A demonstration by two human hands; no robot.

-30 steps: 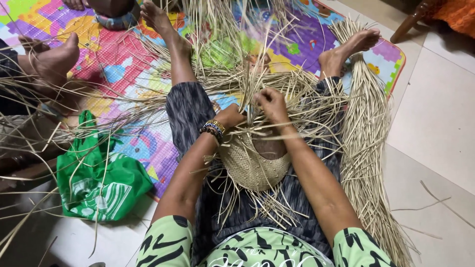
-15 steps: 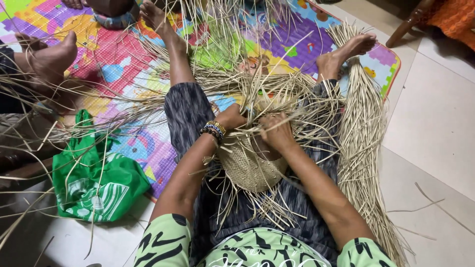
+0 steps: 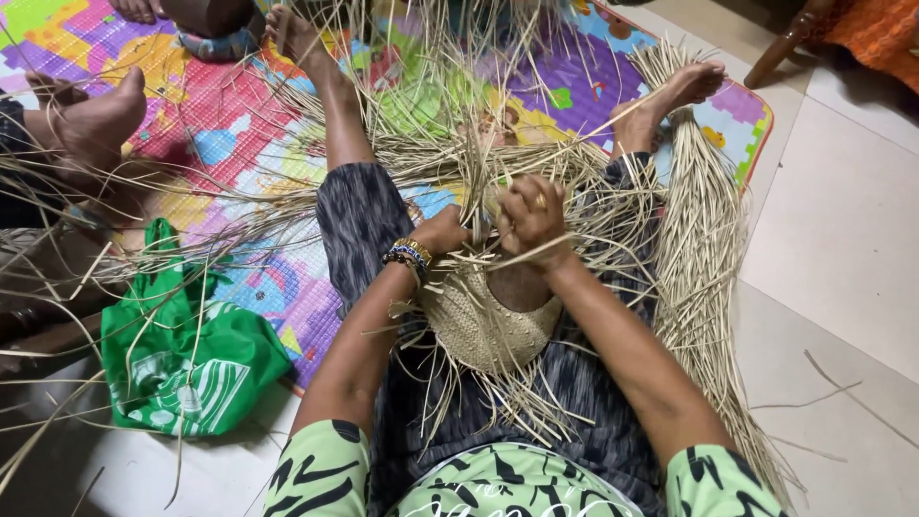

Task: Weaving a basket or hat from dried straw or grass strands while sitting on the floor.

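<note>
Both of our hands work at the rim of a half-woven, bowl-shaped straw basket [image 3: 483, 325] resting on our lap between our outstretched legs. Our left hand [image 3: 448, 230], beaded bracelet [image 3: 410, 255] at the wrist, is closed around pale dry straw strands [image 3: 574, 201] at the basket's top edge. Our right hand [image 3: 531, 218] is curled tight, pinching further strands just beside it. Loose straw fans over a multicoloured puzzle-pattern floor mat [image 3: 239, 144]. A crumpled green plastic bag [image 3: 182, 359] lies to our left.
</note>
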